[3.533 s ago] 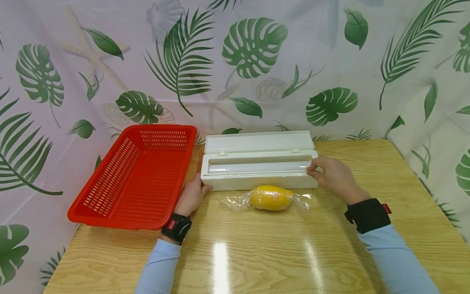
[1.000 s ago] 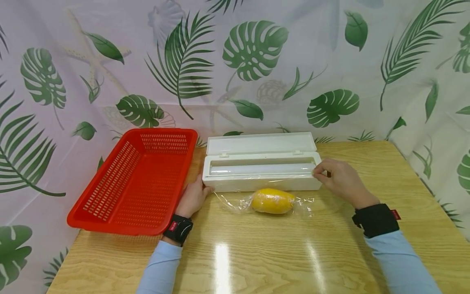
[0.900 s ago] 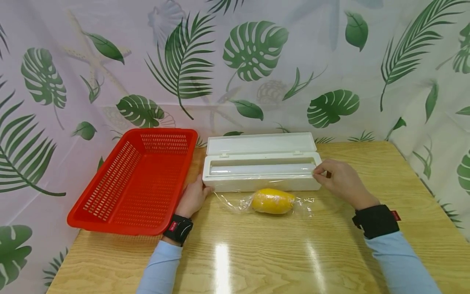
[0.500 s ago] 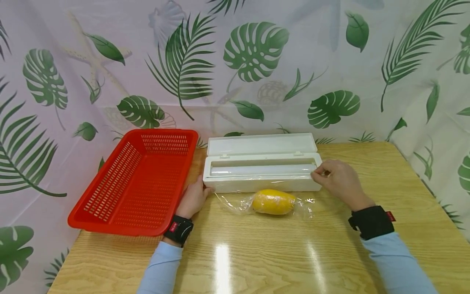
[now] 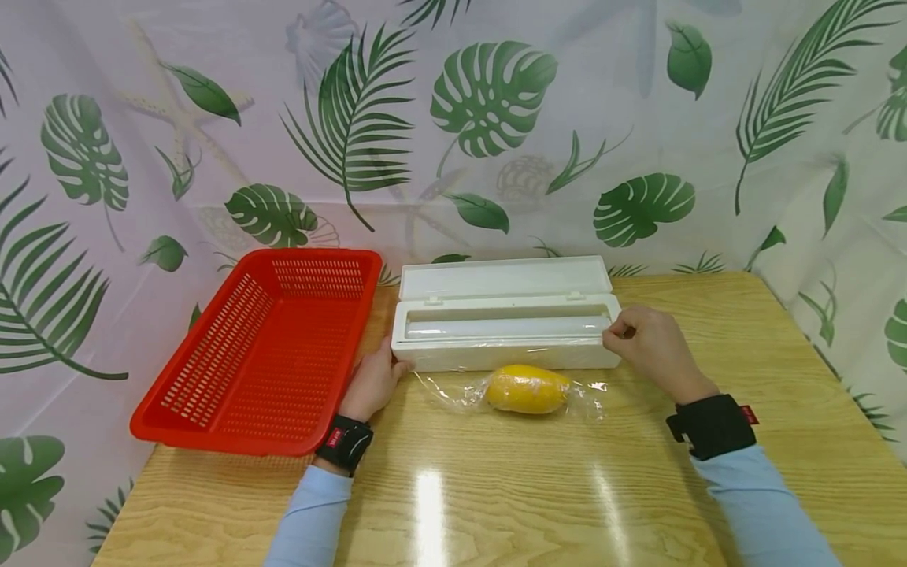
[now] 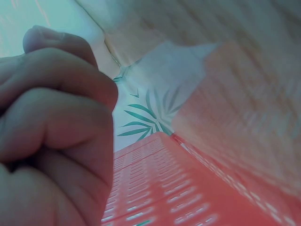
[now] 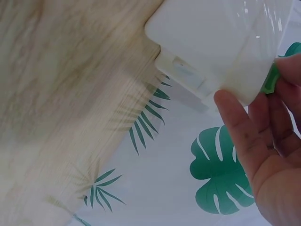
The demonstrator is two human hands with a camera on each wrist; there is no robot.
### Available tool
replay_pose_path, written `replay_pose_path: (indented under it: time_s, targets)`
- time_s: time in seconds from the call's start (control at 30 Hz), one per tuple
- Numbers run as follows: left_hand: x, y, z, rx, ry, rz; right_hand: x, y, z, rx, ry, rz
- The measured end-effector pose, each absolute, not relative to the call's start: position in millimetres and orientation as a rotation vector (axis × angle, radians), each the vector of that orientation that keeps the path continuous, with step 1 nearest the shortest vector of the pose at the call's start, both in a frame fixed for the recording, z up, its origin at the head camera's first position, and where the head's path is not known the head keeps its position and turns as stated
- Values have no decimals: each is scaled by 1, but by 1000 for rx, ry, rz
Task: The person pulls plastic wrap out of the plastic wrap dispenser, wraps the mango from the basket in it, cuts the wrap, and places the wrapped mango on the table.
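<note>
A white cling film dispenser (image 5: 460, 358) lies on the table with its lid raised and a roll of film (image 5: 506, 327) inside. Around its left end, my left hand (image 5: 372, 382) grips with the thumb at the front corner; the left wrist view shows those fingers (image 6: 56, 99) curled. My right hand (image 5: 655, 346) is at the right end of the slot, pinching a small green slide cutter (image 7: 271, 79) between thumb and fingers, one fingertip against the box's end. Just in front of the dispenser rests a yellow mango-like fruit (image 5: 527, 389) in clear film, its loose ends spreading to both sides.
A red perforated plastic basket (image 5: 283, 370) stands on the left, close beside my left forearm. The wooden table (image 5: 524, 488) reaches back to a leaf-printed cloth (image 5: 496, 173). Clear film shines over the dispenser's front.
Over the last second my right wrist has shifted slightly left, its fingertips staying at the dispenser's right end. The left hand, fruit and basket keep their places; the view has tilted slightly.
</note>
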State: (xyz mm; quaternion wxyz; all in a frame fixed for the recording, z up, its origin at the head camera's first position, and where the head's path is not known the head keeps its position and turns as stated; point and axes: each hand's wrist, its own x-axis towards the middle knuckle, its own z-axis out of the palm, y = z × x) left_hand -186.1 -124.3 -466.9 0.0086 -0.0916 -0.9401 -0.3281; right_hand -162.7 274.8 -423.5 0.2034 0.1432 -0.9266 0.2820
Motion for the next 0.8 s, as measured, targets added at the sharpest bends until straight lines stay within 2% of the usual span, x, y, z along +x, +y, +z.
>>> replay_pose_path:
  time_s: [0.8]
  targets:
    - [-187, -124, -467, -272, -2938, -1042, -159, 280, -425, 367, -2546, 835]
